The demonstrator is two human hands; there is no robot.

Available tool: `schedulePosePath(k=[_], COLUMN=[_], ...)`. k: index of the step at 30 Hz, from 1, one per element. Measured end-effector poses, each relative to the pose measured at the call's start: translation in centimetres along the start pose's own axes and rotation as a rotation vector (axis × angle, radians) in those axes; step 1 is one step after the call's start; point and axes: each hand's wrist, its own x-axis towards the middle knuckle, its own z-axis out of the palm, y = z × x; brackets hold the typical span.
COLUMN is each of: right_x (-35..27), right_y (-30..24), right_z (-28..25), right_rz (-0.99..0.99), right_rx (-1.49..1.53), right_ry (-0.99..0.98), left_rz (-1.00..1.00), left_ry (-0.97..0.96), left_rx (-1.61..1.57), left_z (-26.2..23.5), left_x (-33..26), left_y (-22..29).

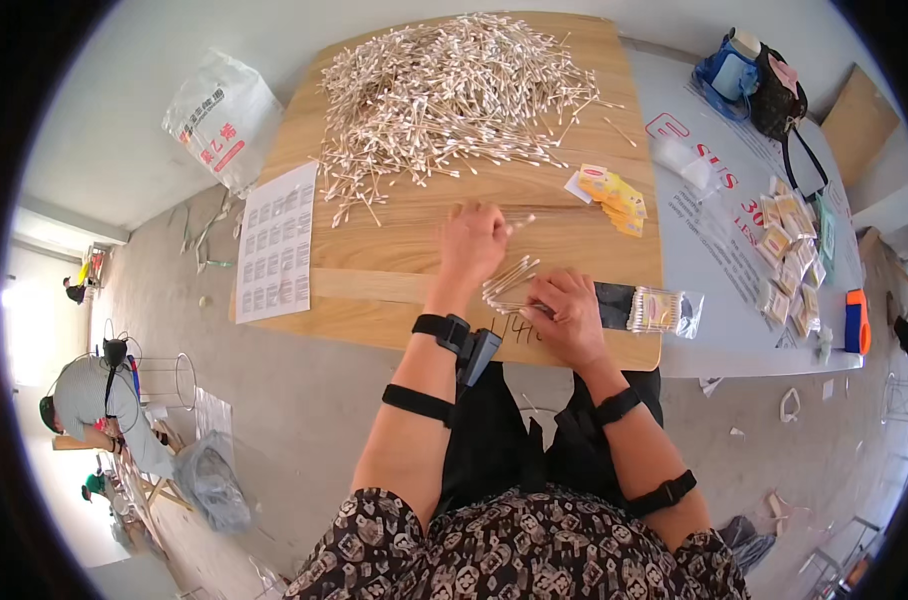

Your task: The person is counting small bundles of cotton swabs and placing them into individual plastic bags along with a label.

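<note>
My left hand [474, 240] is closed over the wooden table, and a cotton swab [520, 223] pokes out past its fingertips. Just to the right and nearer, my right hand [569, 308] has its fingers curled on a small fanned bunch of cotton swabs [507, 282]; their white tips point left and away. How many sit under the fingers is hidden. Right of that hand, a clear bag of cotton swabs [656, 310] lies near the table's corner, beside a dark strip [614, 304]. A large loose heap of cotton swabs [454, 95] covers the far part of the table.
Yellow cards [614, 198] lie at the table's right side, a printed label sheet [277, 245] at its left. On the grey surface to the right are several filled packets [792, 255], an orange-and-blue tool [856, 322] and bags [774, 90]. A co-worker [104, 395] bends over at far left.
</note>
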Motion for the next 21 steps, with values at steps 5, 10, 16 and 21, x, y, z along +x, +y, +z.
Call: schedulePosePath(k=[5, 10, 16, 21], right_x=[-0.2, -0.9, -0.8, -0.8], right_y=[-0.4, 1.1, 1.0, 1.6], right_z=[0.2, 0.0, 0.2, -0.4], right_rz=[-0.006, 0.222, 0.337, 0.424], right_rx=[0.139, 0.440, 0.752, 0.923], right_ry=[0.152, 0.421, 0.533, 0.548], left_rz=[0.208, 0.175, 0.142, 0.164], left_ry=[-0.050, -0.093, -0.175, -0.194], left_rx=[-0.033, 0.104, 0.236, 0.266], left_z=[0.0, -1.7, -0.9, -0.2], left_x=[-3.7, -9.2, -9.4, -7.1], left_y=[1.7, 5.7, 5.5, 5.4])
